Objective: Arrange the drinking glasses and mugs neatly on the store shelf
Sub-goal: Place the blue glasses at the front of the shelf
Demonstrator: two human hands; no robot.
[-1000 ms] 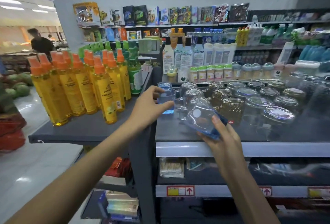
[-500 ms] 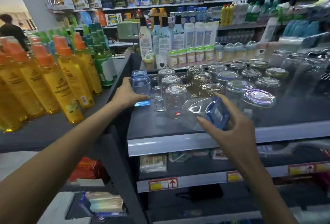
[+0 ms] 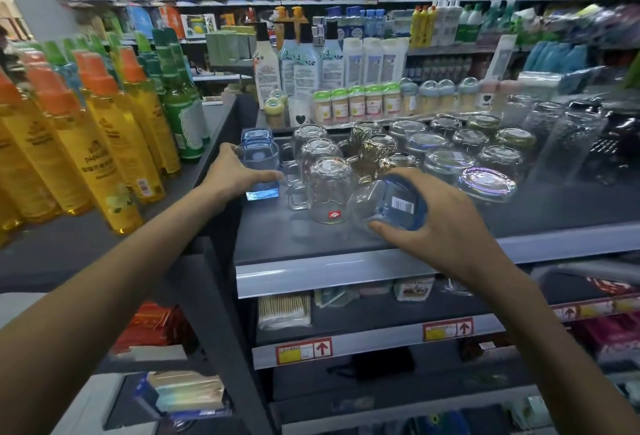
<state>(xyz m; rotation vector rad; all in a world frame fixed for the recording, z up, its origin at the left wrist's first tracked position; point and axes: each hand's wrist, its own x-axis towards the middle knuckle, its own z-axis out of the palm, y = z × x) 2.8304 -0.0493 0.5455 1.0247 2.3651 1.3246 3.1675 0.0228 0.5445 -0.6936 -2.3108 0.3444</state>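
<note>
Well, in the head view the landmark is the clear upturned glass mug with a red label (image 3: pixel 327 192), near the front of the grey store shelf (image 3: pixel 304 277). Just right of that mug, the right hand (image 3: pixel 450 226) holds a blue-tinted round drinking glass (image 3: pixel 381 202) tipped on its side. Its long axis runs across the shelf, with the mouth toward the mug and the barcoded base in the palm. The fingers (image 3: pixel 388 228) wrap closely round the base end. Whether the glass touches the shelf I cannot tell.

I judge the coming move to be turning it to stand in the bare spot right of the mug, and this hand is the nearer one. Left of the mug, the left hand (image 3: pixel 235 175) grips a blue square-based tumbler (image 3: pixel 261 161) standing at the shelf's edge, its fingers curled round the side.
</note>
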